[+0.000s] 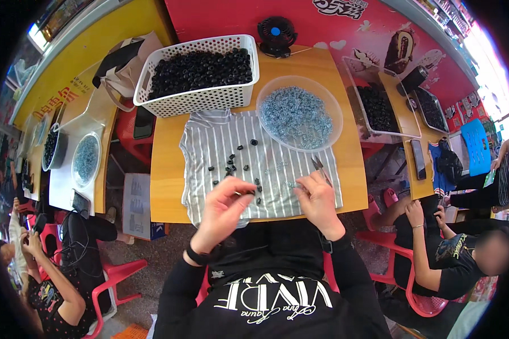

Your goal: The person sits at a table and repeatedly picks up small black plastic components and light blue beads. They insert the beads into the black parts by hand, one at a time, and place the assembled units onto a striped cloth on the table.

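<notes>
My left hand [225, 208] is closed in a pinch over the striped cloth [209, 141], with a small black part just showing between thumb and fingers. To its right, my right hand [318, 204] has its fingertips drawn together; whatever they hold is too small to make out. Several loose black parts [230, 168] lie scattered on the cloth beyond my left hand. A few tiny clear pieces [283, 166] rest on the cloth ahead of my right hand. A small pointed metal tool [320, 168] lies just beyond that hand, partly hidden by it.
A white perforated basket [201, 100] full of black parts stands at the far left of the table [167, 192]. Right of it sits a round tub [337, 121] of bluish clear pieces. A black fan [277, 37] stands behind. People sit at tables [100, 198] on both sides.
</notes>
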Tool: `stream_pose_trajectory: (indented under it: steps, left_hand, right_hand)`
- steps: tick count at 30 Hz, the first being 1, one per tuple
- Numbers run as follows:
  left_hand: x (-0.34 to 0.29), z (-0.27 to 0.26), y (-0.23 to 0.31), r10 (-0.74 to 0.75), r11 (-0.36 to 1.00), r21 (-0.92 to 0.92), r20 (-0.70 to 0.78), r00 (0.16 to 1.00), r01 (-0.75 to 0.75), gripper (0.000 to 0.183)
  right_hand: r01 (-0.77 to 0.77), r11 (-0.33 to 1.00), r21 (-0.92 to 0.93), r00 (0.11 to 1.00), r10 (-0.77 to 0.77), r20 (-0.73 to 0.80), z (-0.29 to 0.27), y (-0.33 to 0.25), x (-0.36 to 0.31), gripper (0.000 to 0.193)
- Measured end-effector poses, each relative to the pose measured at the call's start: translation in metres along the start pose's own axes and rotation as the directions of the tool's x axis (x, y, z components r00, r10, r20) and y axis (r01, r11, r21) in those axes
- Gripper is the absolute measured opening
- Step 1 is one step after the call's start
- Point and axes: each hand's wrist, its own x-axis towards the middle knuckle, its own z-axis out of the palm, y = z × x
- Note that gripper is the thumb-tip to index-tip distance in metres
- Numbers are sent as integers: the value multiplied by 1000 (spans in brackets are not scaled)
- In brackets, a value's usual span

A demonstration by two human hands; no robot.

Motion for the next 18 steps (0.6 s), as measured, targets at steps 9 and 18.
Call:
stream_pose_trajectory:
  steps: [9, 18]
  left_hand:
    - [-13, 29, -30, -37, 998, -51, 57, 998, 40, 21]
    - [-19, 33, -43, -67, 969, -232, 100, 993, 89, 24]
  right_hand:
    - [124, 973, -194, 991, -129, -14, 18, -22, 10, 14]
    - [-83, 772, 630, 996, 43, 79, 13, -32, 2, 10]
